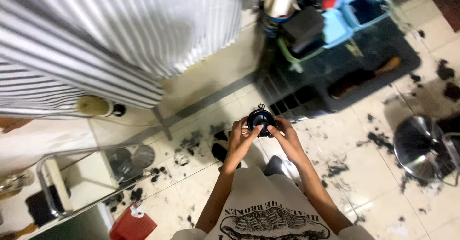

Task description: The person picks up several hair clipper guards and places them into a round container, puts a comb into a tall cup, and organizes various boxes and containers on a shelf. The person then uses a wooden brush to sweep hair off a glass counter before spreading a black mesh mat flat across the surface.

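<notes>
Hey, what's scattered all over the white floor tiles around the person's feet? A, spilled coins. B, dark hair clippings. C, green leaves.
B: dark hair clippings lie in clumps across the floor tiles, beyond both hands holding a small round black object.

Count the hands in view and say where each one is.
2. The left hand and the right hand sit mid-frame above the tiled floor, both gripping a small round black object. The striped cloth may hide others.
</notes>
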